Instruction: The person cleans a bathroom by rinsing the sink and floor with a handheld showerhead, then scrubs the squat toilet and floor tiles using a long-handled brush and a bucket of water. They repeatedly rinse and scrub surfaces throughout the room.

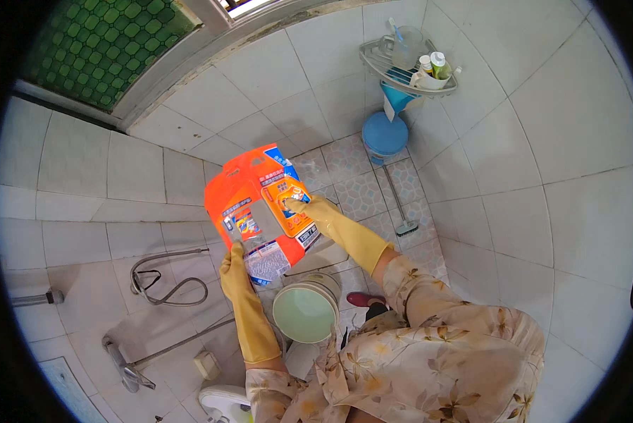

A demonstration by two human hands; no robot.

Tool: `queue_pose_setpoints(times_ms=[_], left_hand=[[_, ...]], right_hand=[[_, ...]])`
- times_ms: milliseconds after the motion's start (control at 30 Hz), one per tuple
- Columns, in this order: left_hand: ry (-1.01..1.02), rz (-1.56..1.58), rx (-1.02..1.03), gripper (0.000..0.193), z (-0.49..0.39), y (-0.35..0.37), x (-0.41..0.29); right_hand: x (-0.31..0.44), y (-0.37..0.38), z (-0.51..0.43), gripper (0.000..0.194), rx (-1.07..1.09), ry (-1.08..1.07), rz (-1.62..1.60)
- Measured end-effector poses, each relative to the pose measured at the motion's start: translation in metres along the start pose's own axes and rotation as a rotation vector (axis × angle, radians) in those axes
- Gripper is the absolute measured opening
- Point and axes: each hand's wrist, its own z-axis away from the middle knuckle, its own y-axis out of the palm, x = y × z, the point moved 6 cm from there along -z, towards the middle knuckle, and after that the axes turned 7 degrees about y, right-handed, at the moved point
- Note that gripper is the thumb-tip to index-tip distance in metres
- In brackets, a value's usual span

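Both my hands wear long yellow rubber gloves. My left hand (235,264) grips the lower left edge of an orange plastic detergent bag (266,211), which has a clear window, blue corners and printed writing. My right hand (311,209) holds the same bag at its right side, with the thumb over the printed front. Whether the bag is open cannot be told. Below it on the floor stands a round bucket (304,313) with pale greenish liquid inside, nearest to my left forearm.
A wire corner shelf (369,55) holds toiletries above a blue-lidded bucket (385,133). A long-handled floor brush (406,228) lies on the tiles. At the left are a metal shower hose (165,302), a shower head (131,378) and a white basin (218,396). A red shoe (363,300) shows beside the bucket.
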Motion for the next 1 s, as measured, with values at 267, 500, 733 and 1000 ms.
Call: queue_pose_setpoints(times_ms=[267,500,733,1000], left_hand=[[-0.009,-0.26,-0.052,0.062,0.062,-0.081,0.072],[0.513,-0.501,-0.135,0.09,0.067,-0.127,-0.055],[0.299,-0.321,0.148,0.04,0.1,-0.162,-0.095],[0.471,-0.28,-0.311,0.018,0.276,-0.269,-0.155]], right_hand=[[0.018,0.066,0.026,0.047,-0.231,-0.334,1.381],[0.016,0.117,0.055,0.042,0.131,-0.627,1.48],[0.003,0.159,0.108,0.033,0.178,-0.255,0.978],[-0.012,0.276,0.188,0.043,0.818,-0.159,1.009]])
